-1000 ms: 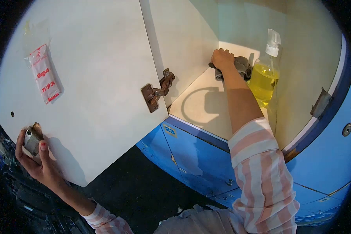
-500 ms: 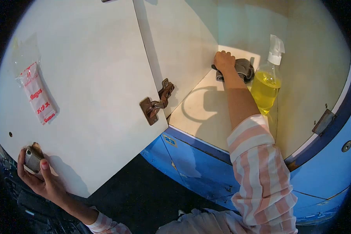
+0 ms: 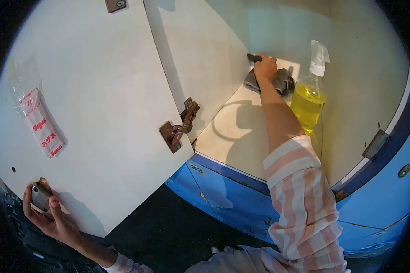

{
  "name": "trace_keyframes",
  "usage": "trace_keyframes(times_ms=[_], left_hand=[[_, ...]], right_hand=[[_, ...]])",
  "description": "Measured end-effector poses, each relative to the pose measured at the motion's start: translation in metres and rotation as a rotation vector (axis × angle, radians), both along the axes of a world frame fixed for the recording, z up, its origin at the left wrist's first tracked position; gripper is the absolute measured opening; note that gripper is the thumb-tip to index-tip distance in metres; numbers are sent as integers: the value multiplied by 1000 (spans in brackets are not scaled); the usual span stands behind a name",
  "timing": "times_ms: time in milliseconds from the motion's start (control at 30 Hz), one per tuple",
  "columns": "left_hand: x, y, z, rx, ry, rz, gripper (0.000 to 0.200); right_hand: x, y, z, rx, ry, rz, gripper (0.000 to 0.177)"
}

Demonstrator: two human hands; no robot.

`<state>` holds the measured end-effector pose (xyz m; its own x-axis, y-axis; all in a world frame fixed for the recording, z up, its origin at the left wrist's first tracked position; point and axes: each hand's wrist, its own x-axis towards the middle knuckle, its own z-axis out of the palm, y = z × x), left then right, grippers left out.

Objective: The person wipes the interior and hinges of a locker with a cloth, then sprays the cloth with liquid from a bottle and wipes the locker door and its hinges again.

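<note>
Inside the cabinet, my right hand point(image 3: 265, 68) is closed round a dark object point(image 3: 254, 58) near the back left corner; only its end shows past my fingers. Just below that hand lies a folded grey cloth point(image 3: 282, 83) on the cabinet floor point(image 3: 234, 123). A clear spray bottle point(image 3: 307, 103) of yellow liquid stands upright to the right of my forearm. My left hand point(image 3: 49, 214) grips a metal lock point(image 3: 41, 196) on the lower edge of the white door point(image 3: 105, 118), thumb on one side and fingers on the other.
A plastic packet with red print point(image 3: 43, 123) is fixed to the door. A brown hinge point(image 3: 180, 127) joins door and cabinet. The blue cabinet front point(image 3: 228, 198) runs below the opening, with a metal plate point(image 3: 376, 144) at the right edge.
My right hand has shifted slightly right, and the end of the dark object now shows beside it, above the cloth. The view has shifted a little; my left hand stays on the lock.
</note>
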<state>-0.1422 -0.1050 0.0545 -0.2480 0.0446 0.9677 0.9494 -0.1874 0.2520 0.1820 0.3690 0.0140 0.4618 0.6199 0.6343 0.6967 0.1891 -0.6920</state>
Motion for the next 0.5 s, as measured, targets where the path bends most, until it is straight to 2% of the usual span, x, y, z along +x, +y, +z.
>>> trace_keyframes(times_ms=[67,133,167,267,300,433,467,500], left_hand=[[2,2,0,8,-9,-42,47],[0,1,0,4,-23,-50,47],[-1,1,-1,1,-39,-54,47],[6,3,3,52,-47,-82,47],[5,5,2,37,-48,-97,47],[20,9,7,45,-62,-77,45],[21,8,7,59,-55,-45,44],[17,6,6,55,-41,-18,43]], right_hand=[[0,13,1,-24,10,4,24],[-2,21,1,-165,26,197,32],[-3,24,3,-194,21,220,41],[-2,18,16,-270,37,326,41],[2,6,23,-382,-9,416,41],[-2,24,19,-439,10,533,39],[-2,0,26,-444,18,530,39],[-4,-22,36,-481,38,641,35]])
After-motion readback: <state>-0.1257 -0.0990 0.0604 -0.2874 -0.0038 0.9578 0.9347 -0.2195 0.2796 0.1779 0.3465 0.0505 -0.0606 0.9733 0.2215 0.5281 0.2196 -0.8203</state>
